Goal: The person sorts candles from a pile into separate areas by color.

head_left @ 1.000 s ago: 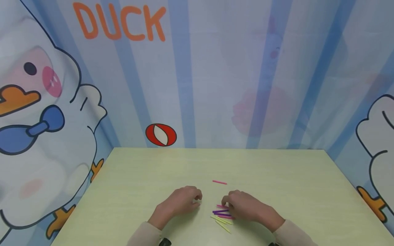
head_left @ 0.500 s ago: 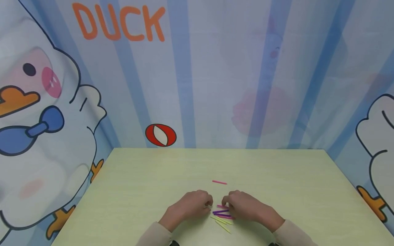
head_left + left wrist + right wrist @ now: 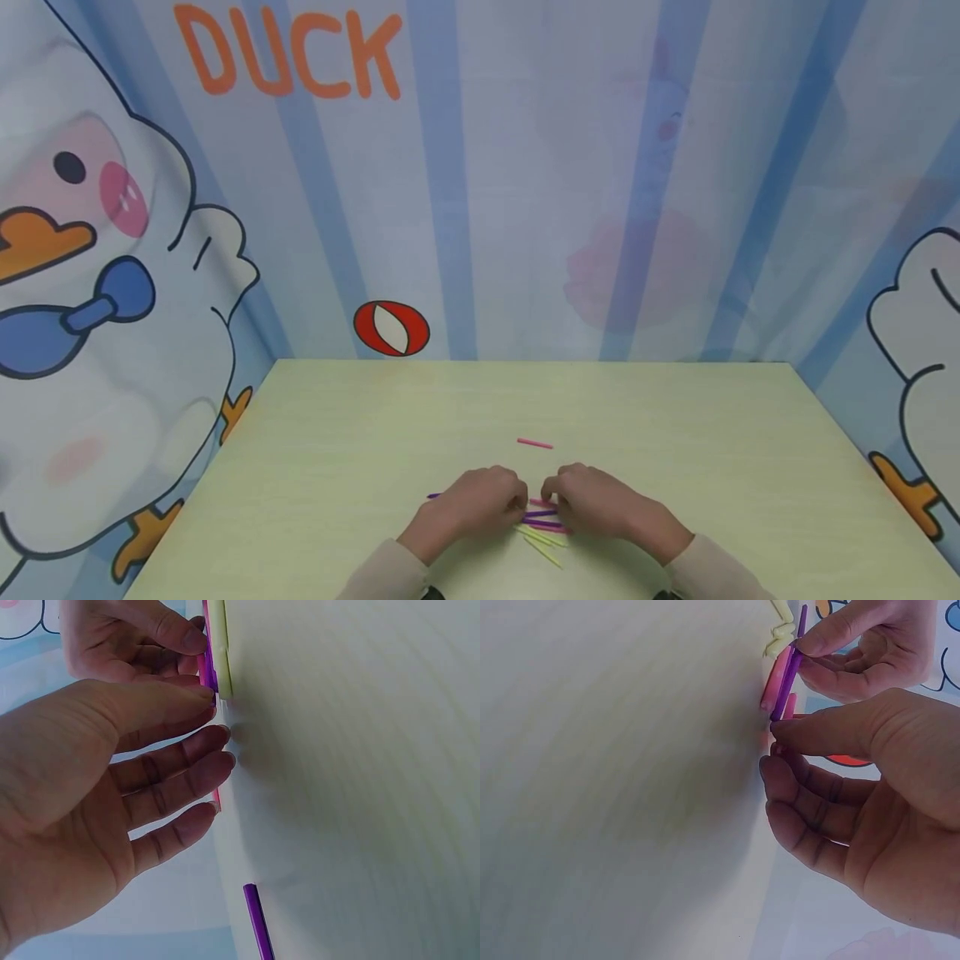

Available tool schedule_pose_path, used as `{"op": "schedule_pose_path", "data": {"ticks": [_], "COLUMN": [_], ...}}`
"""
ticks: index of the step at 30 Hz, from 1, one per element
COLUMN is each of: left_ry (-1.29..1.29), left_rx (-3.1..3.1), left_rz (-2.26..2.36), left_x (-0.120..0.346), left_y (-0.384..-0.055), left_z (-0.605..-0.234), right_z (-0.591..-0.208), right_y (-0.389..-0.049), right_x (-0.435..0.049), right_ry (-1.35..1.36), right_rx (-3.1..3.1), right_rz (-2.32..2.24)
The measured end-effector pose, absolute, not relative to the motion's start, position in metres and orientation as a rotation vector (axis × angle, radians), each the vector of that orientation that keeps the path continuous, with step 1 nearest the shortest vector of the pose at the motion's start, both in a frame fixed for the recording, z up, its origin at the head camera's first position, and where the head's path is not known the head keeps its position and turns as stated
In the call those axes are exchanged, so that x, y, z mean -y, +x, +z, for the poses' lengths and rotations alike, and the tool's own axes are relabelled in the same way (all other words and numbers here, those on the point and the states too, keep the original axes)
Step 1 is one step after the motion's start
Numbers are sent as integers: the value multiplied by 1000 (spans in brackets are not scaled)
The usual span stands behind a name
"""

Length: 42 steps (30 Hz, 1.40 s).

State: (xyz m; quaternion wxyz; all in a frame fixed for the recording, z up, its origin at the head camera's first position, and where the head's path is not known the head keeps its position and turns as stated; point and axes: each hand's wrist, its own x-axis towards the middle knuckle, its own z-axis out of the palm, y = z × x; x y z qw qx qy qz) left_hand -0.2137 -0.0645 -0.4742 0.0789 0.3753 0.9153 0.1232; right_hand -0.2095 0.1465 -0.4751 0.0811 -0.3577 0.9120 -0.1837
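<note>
My left hand [image 3: 486,502] bends over the left end of a small pile of thin sticks on the table. Its thumb and forefinger pinch a purple stick [image 3: 786,686], as the right wrist view shows. Facing it from the right, my right hand [image 3: 600,502] has curled fingers, with the thumb tip right by that stick's other end; I cannot tell whether it grips a stick. Pink sticks [image 3: 775,679] lie alongside the purple one. Yellow sticks [image 3: 543,537] lie on the near side of the pile, one set apart at a slant. The hands hide parts of several sticks.
A single pink stick [image 3: 535,443] lies farther back on the pale yellow table [image 3: 360,417]. Another purple stick [image 3: 259,922] lies to the left, partly behind my left hand in the head view. A printed duck curtain [image 3: 525,183] hangs behind the table.
My left hand has moved right, from beside the pile to its left end. A purple stick now shows behind the left wrist. The right hand stays where it was.
</note>
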Motion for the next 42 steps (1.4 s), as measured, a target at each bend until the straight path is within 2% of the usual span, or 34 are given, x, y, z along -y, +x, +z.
{"op": "schedule_pose_path", "data": {"ticks": [31, 42], "left_ry": [1107, 1114], "left_rx": [-2785, -2799], "left_rz": [286, 287], "left_x": [58, 59], "left_y": [-211, -210], "left_z": [-480, -480], "right_z": [-474, -468], "right_y": [-212, -225], "right_x": [-146, -152], "right_ry": [-1085, -1162], "right_rx": [-2715, -2812], "right_rz": [-582, -554]}}
